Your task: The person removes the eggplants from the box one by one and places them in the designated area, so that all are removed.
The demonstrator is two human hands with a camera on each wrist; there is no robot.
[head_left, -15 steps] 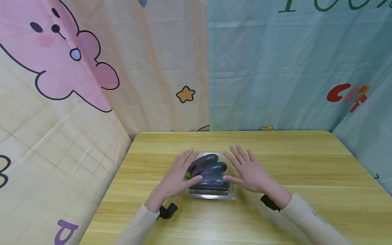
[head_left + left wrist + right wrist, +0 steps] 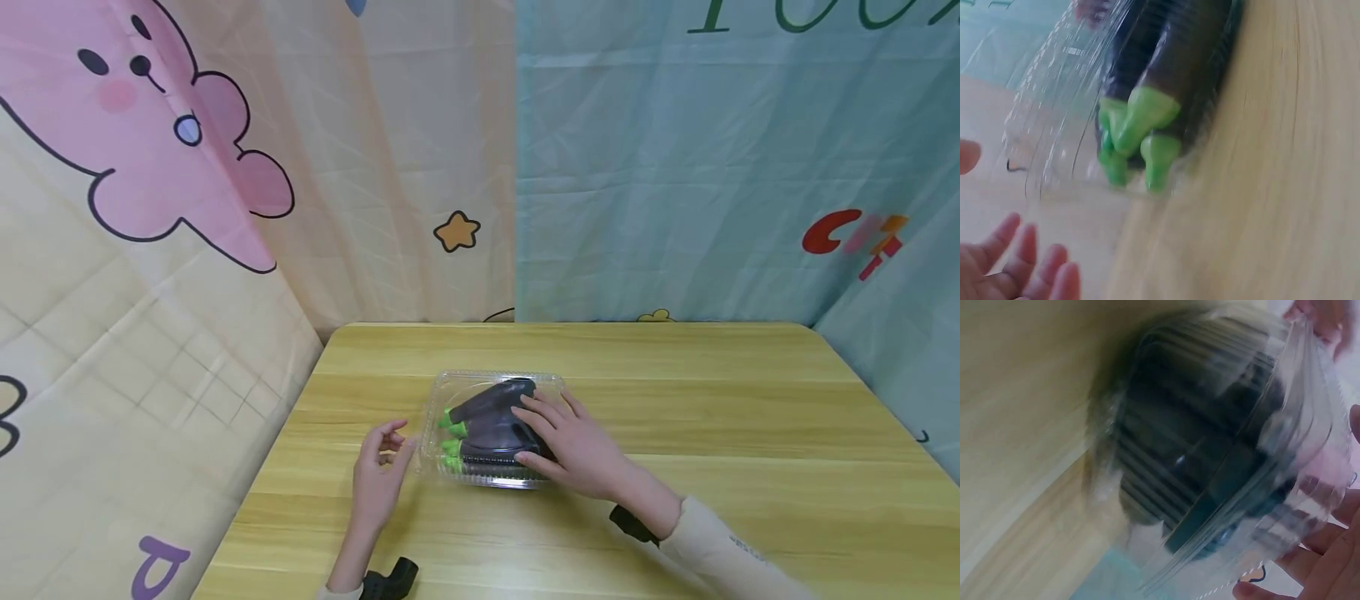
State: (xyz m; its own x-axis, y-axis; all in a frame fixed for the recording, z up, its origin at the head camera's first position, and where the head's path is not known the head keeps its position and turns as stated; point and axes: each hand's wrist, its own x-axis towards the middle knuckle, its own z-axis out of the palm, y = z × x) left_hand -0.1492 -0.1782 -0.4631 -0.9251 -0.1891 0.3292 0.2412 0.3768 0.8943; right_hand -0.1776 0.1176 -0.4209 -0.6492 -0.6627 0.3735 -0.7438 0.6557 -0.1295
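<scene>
While several dark eggplants (image 2: pixel 491 421) are lying inside a clear plastic clamshell box (image 2: pixel 432 433), green caps (image 2: pixel 453 447) toward its left side, the box is sitting left of centre on the wood-grain table (image 2: pixel 720 500). The right hand (image 2: pixel 581 450) is lying over the box's right part, fingers spread; its pressure isn't showing. The left hand (image 2: pixel 378 475) is staying just beside the left edge, loosely curled, holding nothing. One-sided pushing could be sliding or twisting the box; pressing hard could be buckling its thin plastic.
</scene>
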